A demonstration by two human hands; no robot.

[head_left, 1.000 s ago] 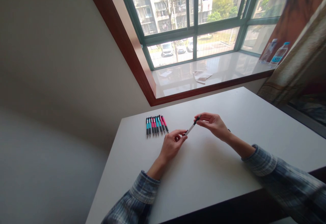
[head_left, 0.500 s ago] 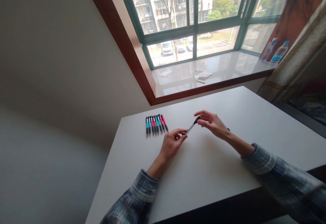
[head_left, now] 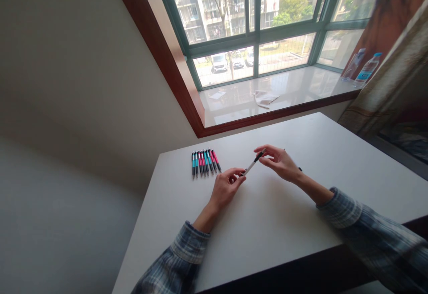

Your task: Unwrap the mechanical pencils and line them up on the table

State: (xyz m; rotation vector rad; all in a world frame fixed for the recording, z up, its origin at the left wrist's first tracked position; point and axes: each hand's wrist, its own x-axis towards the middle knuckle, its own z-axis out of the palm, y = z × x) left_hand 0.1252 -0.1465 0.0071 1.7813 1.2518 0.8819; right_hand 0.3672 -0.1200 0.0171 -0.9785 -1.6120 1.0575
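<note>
A pen [head_left: 251, 165] with a white barrel and black grip slants up to the right above the white table. Its lower end is pinched between the thumb and fingers of my left hand [head_left: 227, 188]. At the upper end, the thumb and fingers of my right hand [head_left: 280, 165] close around the black grip, near the tip. To the left of my left hand lies a row of several pens [head_left: 204, 162], blue and red with black grips, side by side. A small dark end of something [head_left: 300, 169] shows past my right wrist; the rest is hidden.
The white table [head_left: 274, 240] stands against a red-brown window frame [head_left: 234, 124]. On the sill are a crumpled cloth or paper [head_left: 265, 99], a flat pale sheet [head_left: 217, 95] and two plastic bottles [head_left: 368, 69]. A curtain [head_left: 384, 71] hangs at the right.
</note>
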